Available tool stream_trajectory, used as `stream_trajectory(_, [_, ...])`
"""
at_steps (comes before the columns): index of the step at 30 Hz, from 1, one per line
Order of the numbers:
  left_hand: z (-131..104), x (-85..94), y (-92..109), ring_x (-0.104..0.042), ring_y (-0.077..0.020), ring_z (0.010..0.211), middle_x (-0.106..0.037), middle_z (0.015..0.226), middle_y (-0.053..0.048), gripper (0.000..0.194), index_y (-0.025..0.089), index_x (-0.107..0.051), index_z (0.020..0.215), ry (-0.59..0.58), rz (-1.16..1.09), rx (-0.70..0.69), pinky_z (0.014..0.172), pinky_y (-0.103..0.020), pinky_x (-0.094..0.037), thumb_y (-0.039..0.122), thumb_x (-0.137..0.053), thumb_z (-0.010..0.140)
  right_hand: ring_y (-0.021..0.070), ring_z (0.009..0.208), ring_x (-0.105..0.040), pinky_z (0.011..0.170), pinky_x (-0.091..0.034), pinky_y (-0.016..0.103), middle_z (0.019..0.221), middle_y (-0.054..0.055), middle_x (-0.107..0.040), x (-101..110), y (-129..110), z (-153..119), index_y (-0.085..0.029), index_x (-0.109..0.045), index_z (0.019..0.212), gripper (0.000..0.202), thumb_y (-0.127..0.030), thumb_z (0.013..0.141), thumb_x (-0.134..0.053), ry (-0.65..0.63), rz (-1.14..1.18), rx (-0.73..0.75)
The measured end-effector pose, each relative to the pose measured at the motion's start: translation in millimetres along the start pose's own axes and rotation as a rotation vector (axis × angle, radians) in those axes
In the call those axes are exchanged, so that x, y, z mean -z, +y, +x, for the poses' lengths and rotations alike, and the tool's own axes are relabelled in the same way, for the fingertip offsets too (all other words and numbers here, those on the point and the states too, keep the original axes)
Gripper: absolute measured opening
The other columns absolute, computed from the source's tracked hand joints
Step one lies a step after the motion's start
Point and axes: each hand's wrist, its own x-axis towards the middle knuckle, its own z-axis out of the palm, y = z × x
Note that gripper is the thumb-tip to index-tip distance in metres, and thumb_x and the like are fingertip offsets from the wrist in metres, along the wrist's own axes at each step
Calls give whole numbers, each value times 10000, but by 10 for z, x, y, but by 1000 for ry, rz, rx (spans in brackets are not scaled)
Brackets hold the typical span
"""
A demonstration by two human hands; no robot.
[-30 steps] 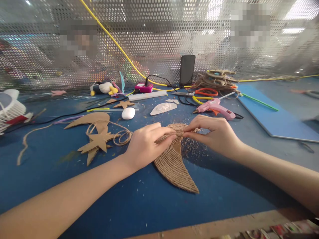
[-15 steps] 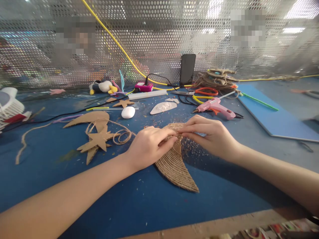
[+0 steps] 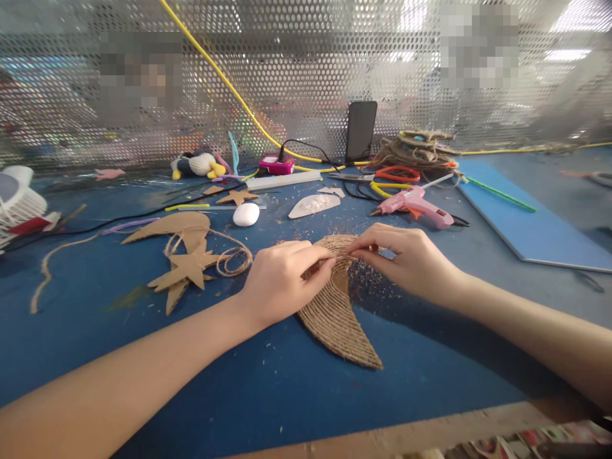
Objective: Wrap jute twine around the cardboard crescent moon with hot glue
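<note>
A cardboard crescent moon (image 3: 337,319) lies on the blue table, covered in curved rows of jute twine, with a bare brown patch (image 3: 340,282) along its inner curve. My left hand (image 3: 287,274) rests over its left side, thumb and forefinger closed on the twine near the inner curve. My right hand (image 3: 406,255) pinches at the twine by the upper right end of the moon; its fingertips hide what exactly is between them. Loose twine (image 3: 234,260) coils left of my left hand, beside cardboard stars (image 3: 189,268) and another cardboard crescent (image 3: 167,226).
A pink glue gun (image 3: 415,205) lies behind my right hand, near orange-handled scissors (image 3: 396,173). Further back are a white egg-shaped piece (image 3: 246,215), a phone (image 3: 361,131) and a twine heap (image 3: 415,153). A blue board (image 3: 535,223) lies right; perforated metal stands behind.
My right fingertips have shifted slightly right, away from my left fingertips, along the moon's upper end. My left hand has drawn back a little, showing more of the bare patch.
</note>
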Motion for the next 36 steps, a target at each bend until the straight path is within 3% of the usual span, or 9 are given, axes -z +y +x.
stream_trajectory(20, [12, 3, 9, -649, -143, 696, -684, 747, 8, 67, 187, -645, 844, -66, -45, 45, 698, -285, -495, 193, -584, 870, 198, 860, -597, 765, -532, 353, 867, 65, -694, -11, 53, -5, -204, -673, 931, 111, -210, 940, -563, -93, -51, 176])
stream_trajectory(27, [7, 16, 12, -606, -122, 615, -656, 674, 30, 42, 198, -647, 826, -94, -59, 14, 607, -255, -453, 192, -606, 834, 207, 845, -553, 771, -510, 370, 820, 59, -662, -18, 60, 7, -201, -652, 913, 98, -198, 938, -557, -120, -106, 238])
stream_trajectory(36, [6, 13, 12, -582, -120, 596, -654, 681, 28, 40, 194, -647, 805, -145, -61, 37, 585, -256, -434, 200, -610, 818, 216, 913, -523, 849, -495, 397, 912, 76, -675, -33, 67, -1, -186, -657, 915, 69, -200, 925, -589, -140, -159, 258])
